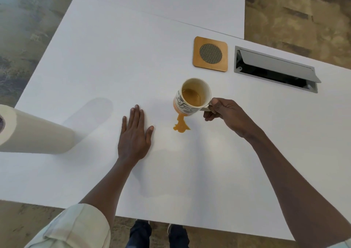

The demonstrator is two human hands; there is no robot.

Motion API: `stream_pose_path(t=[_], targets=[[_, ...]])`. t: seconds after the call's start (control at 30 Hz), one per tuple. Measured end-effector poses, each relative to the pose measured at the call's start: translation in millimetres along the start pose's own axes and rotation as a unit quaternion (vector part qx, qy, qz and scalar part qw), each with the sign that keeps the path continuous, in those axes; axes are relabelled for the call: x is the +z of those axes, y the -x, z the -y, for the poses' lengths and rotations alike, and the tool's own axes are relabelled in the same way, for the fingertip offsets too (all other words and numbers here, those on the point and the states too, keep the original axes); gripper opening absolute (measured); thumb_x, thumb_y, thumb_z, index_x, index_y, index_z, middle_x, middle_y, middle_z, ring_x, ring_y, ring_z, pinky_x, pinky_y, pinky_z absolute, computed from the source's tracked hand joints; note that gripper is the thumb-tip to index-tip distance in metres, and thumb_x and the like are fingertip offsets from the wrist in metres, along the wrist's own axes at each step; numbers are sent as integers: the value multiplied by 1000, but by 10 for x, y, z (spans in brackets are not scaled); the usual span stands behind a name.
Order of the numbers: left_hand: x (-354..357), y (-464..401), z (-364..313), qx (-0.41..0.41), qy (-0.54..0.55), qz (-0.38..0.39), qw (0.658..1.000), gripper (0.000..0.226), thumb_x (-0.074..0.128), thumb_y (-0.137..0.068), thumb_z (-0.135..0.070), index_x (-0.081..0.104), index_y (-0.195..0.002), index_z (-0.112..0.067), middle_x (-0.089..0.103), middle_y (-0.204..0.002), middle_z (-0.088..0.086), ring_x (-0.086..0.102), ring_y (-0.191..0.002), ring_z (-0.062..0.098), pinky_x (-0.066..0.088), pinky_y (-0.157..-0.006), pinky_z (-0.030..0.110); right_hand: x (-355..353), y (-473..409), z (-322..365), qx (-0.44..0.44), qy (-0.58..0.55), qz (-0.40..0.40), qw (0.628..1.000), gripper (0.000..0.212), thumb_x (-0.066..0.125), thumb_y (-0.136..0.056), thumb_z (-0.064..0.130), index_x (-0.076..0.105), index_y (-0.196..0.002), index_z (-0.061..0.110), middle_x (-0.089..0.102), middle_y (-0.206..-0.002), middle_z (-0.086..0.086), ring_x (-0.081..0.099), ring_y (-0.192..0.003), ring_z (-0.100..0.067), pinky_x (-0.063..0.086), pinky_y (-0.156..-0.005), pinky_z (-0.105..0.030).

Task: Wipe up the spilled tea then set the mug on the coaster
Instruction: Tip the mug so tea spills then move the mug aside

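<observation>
The right hand (pixel 221 110) pinches the tilted mug (pixel 191 97) by its handle; the left hand (pixel 133 135) lies spread flat. Further tilt likely enlarges the tea puddle (pixel 181 125).

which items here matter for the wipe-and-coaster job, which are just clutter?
Job: tea puddle; mug, held by the handle in the right hand; coaster; paper towel roll; left hand, flat on the table.
Clutter: cable hatch.
</observation>
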State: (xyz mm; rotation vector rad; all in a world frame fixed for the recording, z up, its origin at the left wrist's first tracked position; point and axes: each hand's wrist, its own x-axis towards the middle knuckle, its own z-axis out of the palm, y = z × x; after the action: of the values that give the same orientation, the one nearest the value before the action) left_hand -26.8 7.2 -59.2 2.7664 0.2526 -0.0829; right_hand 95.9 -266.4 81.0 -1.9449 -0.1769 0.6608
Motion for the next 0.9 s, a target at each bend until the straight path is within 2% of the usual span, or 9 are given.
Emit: stream_pose_path(t=[0.1,0.23,0.5,0.77,0.9], targets=[[-3,-2,2,0,0,1,1000,69,19,-104,-48,14,-159,-6,2,-169,7,-2,-156,18,5,-127,43,42,-98,119,-11,-8,-4,1000,47,37,-104,36,50,-77,0,70,-83,-14,67,-76,-21,52,-84,-38],[4,-7,10,1,-2,3,1000,69,19,-104,-48,13,-159,-7,1,-169,6,-3,-156,17,4,-127,43,162,-263,264,-24,-21,-13,999,42,35,-106,32,50,-71,14,69,-80,-10,66,-73,-20,53,-76,-29],[16,-7,11,-4,3,2,1000,69,23,-104,-48,13,-159,-8,0,-169,5,-5,-156,16,6,-127,43,503,-680,452,-26,-30,-21,999,42,36,-106,30,50,-69,16,66,-78,-11,63,-71,-19,52,-71,-25],[24,-16,13,-3,2,3,1000,69,25,-104,-48,13,-159,-8,1,-169,5,-5,-156,16,5,-127,43,882,-1161,534,-14,-36,-27,999,40,38,-105,32,53,-71,18,65,-76,-11,62,-72,-22,54,-79,-40],[17,-14,4,-4,6,1,1000,68,25,-104,-47,14,-159,-8,1,-169,6,-5,-156,16,7,-127,44,1049,-1353,560,-3,-36,-35,999,39,39,-104,33,54,-73,17,65,-79,-13,61,-72,-21,55,-77,-38]])
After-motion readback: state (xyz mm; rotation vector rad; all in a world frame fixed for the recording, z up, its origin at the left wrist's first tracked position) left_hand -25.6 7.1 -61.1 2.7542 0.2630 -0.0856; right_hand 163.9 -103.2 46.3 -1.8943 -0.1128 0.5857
